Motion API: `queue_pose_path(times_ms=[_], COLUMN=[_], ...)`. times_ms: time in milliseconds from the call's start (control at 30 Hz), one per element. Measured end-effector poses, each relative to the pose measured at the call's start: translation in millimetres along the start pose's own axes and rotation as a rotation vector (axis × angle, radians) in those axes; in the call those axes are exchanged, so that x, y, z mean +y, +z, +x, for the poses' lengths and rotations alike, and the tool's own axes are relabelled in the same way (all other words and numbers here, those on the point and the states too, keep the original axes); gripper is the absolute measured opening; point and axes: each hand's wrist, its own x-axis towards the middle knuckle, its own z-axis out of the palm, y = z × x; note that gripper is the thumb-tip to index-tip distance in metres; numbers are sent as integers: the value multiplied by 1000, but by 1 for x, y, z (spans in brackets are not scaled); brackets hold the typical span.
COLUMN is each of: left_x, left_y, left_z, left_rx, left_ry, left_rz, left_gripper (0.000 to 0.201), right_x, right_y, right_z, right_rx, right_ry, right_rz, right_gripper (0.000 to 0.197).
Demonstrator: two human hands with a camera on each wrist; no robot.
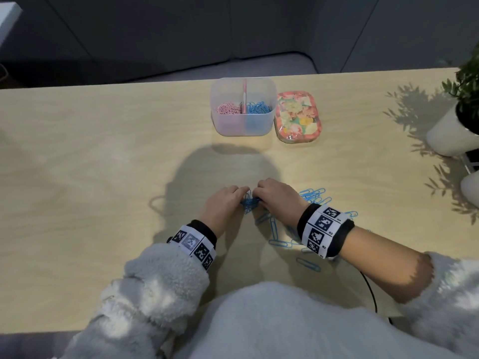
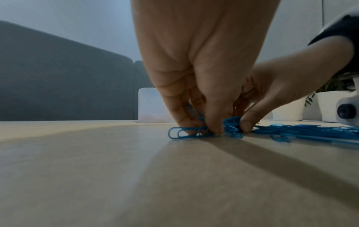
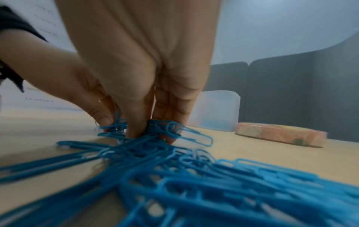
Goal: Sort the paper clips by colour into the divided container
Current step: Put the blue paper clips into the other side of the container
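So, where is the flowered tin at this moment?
In the head view the flowered tin lies flat on the far part of the table, directly right of the divided container and left of the white plant pot.

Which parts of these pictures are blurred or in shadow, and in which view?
Head view: sharp, but the person's shadow darkens the table around both hands, and the plant throws leaf shadows at right. Left wrist view: the hands and clips are fairly sharp; the near table is soft. Right wrist view: the near clips are strongly blurred, while those under the fingers are clearer.
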Motion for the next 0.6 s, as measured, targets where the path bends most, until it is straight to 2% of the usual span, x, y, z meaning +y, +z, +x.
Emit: queue_pose_path(times_ms=[100,200,300,467,600], left_x=[-2,-1,-3,-8,-5], left_y=[-2,-5,-5,-7,-16], left_z=[0,-2,-2,-2,2], left_rx=[39,106,161,177,176], left_ry=[22,27,-22,-66,-67], left_rz=[-26,-145,-238,-326,-385], left_gripper=[33,32,27,22,23], right_x=[7,18,34,55,66], right_y=[-6,-23,-49,-108,-147], right_z=[2,4,9,30,61], right_rx=[-17,10,66,264,379], right_ry=[-21,6,49,153,268], right_rz=[17,129,199,369,321], right_gripper=[22,22,19,10,12])
